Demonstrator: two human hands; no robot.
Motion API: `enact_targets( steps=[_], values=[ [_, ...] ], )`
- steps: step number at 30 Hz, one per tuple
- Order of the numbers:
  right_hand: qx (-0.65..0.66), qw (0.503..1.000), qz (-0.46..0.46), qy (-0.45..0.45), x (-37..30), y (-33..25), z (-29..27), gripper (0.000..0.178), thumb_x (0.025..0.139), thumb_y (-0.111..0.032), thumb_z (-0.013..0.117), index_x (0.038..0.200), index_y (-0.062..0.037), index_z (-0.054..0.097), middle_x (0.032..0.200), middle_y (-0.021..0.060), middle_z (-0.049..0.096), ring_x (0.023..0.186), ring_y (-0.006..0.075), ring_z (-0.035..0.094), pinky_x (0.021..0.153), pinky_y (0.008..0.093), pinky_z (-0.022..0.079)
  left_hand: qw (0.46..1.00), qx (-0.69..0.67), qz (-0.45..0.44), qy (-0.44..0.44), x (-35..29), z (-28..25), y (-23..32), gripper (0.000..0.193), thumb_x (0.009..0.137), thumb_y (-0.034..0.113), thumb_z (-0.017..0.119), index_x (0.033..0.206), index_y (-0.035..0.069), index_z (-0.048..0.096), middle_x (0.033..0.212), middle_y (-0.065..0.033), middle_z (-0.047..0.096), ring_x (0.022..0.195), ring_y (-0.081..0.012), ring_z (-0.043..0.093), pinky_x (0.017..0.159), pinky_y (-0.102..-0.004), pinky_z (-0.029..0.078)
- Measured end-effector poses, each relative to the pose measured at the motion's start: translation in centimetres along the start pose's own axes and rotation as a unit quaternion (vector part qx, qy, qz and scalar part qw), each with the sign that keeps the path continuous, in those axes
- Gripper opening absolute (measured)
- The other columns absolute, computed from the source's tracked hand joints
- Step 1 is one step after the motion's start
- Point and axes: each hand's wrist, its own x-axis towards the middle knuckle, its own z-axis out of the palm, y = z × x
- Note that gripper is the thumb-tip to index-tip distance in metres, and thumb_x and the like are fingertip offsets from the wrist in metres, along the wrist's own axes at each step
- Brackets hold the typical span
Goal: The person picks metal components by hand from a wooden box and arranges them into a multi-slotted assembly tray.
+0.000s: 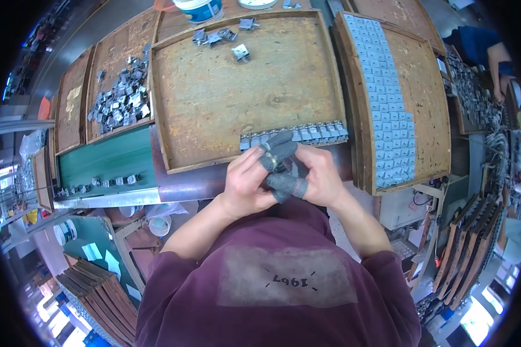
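My left hand (246, 182) and my right hand (323, 176) meet in front of my chest, at the near edge of a wooden tray (249, 87). Grey cloth covers some of the fingertips. Both hands are closed, fingers bent toward each other around something small and dark, mostly hidden by them. Just beyond the fingers, a row of small metal parts (315, 133) lines the tray's near right side. Toward the far edge lie several loose metal parts (214, 37), and one brighter metal piece (241, 53) sits apart from them.
On the right, another wooden tray (425, 115) holds tight rows of flat metal pieces (388, 98). A heap of metal parts (121, 95) fills a tray at left, above a green surface (107, 162). A bucket (198, 8) stands at the back. Far right, a person's arm (496, 66) reaches toward parts.
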Motion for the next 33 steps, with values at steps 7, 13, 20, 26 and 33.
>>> enact_targets(
  steps=[7,13,20,26,33],
  values=[
    [-0.134,0.955,0.13,0.232,0.4,2.6,-7.8,0.033,0.084,-0.031,0.073,0.099,-0.0024,0.068,0.092,0.0157,0.069,0.088,0.0288,0.067,0.08,0.0383,0.052,0.978,0.108,-0.17,-0.055,-1.2,-2.5,-3.3,0.052,0.074,0.006,0.074,0.125,0.006,0.064,0.119,-0.0104,0.05,0.108,-0.0296,0.054,0.093,-0.0362,0.046],
    [-0.346,0.818,0.291,0.355,-4.7,16.3,-25.1,0.031,0.09,-0.022,0.068,0.113,-0.0013,0.069,0.098,0.0107,0.071,0.086,0.0189,0.063,0.076,0.0329,0.048,0.852,-0.131,-0.498,-0.092,-6.1,-7.0,-11.9,0.047,0.074,-0.006,0.058,0.119,0.004,0.064,0.088,0.001,0.055,0.074,-0.0079,0.054,0.06,-0.0212,0.042],
    [-0.05,0.899,0.334,0.278,-4.0,16.9,-27.4,0.023,0.092,-0.019,0.065,0.109,-0.0034,0.069,0.088,0.0025,0.068,0.083,0.0127,0.059,0.072,0.0284,0.046,0.826,-0.166,-0.494,-0.216,-5.0,-3.7,-12.8,0.051,0.068,-0.009,0.055,0.117,0.002,0.061,0.093,-0.0039,0.061,0.083,-0.0125,0.056,0.069,-0.0275,0.047],
    [0.104,0.864,0.165,0.464,-5.8,20.1,-29.1,0.022,0.09,-0.02,0.07,0.105,-0.0064,0.062,0.082,0.001,0.062,0.06,0.0092,0.051,0.048,0.0232,0.036,0.921,-0.003,-0.353,-0.165,-6.2,-8.0,-10.1,0.045,0.073,0.001,0.059,0.117,-0.002,0.057,0.094,-0.0156,0.063,0.089,-0.0288,0.061,0.079,-0.0368,0.049],
    [0.282,0.891,0.087,0.345,-5.5,15.8,-23.9,0.037,0.099,-0.012,0.057,0.135,-0.0031,0.051,0.117,0.0108,0.065,0.094,0.0204,0.067,0.084,0.0356,0.056,0.671,0.43,-0.6,0.06,-14.1,-21.8,-10.8,0.035,0.092,0.036,0.054,0.11,0.007,0.06,0.098,-0.023,0.069,0.094,-0.0416,0.066,0.079,-0.0495,0.052]
  ],
)
